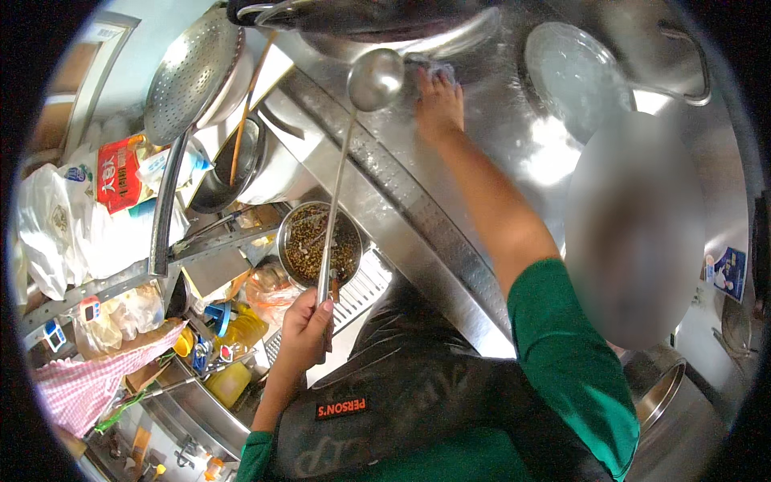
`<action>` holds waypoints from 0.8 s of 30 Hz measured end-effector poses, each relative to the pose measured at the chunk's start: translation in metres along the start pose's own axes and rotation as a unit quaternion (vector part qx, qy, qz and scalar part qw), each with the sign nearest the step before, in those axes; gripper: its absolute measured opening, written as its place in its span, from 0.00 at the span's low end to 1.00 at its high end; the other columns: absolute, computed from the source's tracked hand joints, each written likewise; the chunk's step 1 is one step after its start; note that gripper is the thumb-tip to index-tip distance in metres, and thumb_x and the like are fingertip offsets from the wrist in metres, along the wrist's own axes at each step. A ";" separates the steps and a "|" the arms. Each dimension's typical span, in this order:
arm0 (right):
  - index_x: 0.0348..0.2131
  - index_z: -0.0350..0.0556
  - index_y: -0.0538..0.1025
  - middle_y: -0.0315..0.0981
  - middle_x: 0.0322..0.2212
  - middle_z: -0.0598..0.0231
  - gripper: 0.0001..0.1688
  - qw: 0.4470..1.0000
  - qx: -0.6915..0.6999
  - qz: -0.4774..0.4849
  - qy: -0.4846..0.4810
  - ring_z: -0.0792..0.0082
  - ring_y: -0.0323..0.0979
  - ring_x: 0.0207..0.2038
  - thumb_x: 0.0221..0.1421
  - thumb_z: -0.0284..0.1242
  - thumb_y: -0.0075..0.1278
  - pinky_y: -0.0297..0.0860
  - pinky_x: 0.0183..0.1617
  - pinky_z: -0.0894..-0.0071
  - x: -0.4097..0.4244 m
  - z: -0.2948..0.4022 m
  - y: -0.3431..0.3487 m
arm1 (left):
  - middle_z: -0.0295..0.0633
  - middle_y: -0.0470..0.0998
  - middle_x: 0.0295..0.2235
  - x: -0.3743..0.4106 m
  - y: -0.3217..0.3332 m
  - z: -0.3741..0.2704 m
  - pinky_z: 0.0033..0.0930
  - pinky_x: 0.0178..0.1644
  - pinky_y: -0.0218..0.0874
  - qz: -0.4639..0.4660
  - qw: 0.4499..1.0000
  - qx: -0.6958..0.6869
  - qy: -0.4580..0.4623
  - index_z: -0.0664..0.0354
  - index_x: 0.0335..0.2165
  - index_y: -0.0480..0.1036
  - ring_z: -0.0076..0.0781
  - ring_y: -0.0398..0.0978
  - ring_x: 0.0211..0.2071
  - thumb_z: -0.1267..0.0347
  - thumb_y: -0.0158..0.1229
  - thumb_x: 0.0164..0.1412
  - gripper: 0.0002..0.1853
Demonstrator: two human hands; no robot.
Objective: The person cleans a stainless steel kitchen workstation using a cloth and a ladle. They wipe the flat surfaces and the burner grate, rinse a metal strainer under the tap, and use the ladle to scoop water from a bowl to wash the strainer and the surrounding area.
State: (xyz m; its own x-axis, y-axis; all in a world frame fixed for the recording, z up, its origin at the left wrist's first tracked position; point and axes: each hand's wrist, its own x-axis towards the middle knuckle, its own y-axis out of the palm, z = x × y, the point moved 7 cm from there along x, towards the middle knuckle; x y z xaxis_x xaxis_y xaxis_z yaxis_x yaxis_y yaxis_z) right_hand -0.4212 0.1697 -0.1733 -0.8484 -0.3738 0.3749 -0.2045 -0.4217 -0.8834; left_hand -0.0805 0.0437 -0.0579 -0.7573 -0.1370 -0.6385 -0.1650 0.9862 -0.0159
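Note:
My left hand [310, 331] grips the handle of a long metal ladle [328, 253]. The ladle's round bowl [376, 78] hangs over the stainless steel worktop, close to the rim of a large wok [458, 39]. With the arm stretched out, my right hand [441, 105] presses its fingers on a greyish wad [443, 69], a cloth or a scrubber, against the steel worktop [482, 162]. The wad is mostly under the fingers. Behind the ladle's handle stands a metal pot [301, 241] of dark liquid with many small seeds or peppercorns in it.
A perforated strainer [193, 78] rests at upper left above a white container. A dark pan [238, 162] holds a wooden stick. Plastic bags [54, 223] and a red packet [117, 172] crowd the left shelf. A round water-filled basin [575, 72] sits right, near a blurred oval.

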 end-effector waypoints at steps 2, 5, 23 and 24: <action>0.49 0.51 0.66 0.60 0.50 0.57 0.23 0.998 0.020 0.058 -0.017 0.61 0.57 0.54 0.51 0.29 0.44 0.48 0.59 0.54 -0.018 0.005 0.008 | 0.29 0.61 0.11 0.005 0.001 0.001 0.18 0.11 0.50 0.001 1.000 0.008 0.009 0.61 0.30 0.65 0.16 0.57 0.08 0.64 0.46 0.60 0.10; 0.46 0.51 0.68 0.62 0.50 0.62 0.23 0.969 0.134 0.073 -0.197 0.62 0.56 0.55 0.49 0.33 0.45 0.48 0.59 0.54 -0.084 0.064 -0.007 | 0.31 0.62 0.12 0.014 0.006 0.008 0.20 0.10 0.49 0.017 0.998 0.040 0.036 0.57 0.24 0.62 0.18 0.58 0.08 0.63 0.46 0.60 0.12; 0.36 0.52 0.75 0.66 0.47 0.65 0.16 0.936 0.071 0.344 0.034 0.66 0.61 0.50 0.42 0.20 0.52 0.56 0.55 0.61 -0.498 -0.097 -0.255 | 0.30 0.63 0.11 0.016 0.083 0.043 0.20 0.12 0.46 0.122 0.985 -0.056 0.105 0.55 0.25 0.65 0.18 0.58 0.10 0.62 0.48 0.59 0.11; 0.43 0.52 0.71 0.63 0.49 0.65 0.22 0.935 0.065 0.341 0.077 0.63 0.60 0.52 0.44 0.22 0.51 0.55 0.57 0.59 -0.473 -0.090 -0.245 | 0.30 0.63 0.11 0.021 0.074 0.049 0.20 0.12 0.47 0.081 0.995 -0.012 0.064 0.55 0.25 0.65 0.17 0.58 0.10 0.62 0.48 0.59 0.10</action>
State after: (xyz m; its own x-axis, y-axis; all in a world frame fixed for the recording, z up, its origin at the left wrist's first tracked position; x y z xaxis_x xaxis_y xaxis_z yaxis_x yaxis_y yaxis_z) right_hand -0.0139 0.5244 -0.1593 -0.8214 -0.4740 -0.3172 0.4625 -0.2282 -0.8567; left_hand -0.0777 0.1189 -0.1103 -0.8496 0.0102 -0.5274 -0.0487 0.9940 0.0976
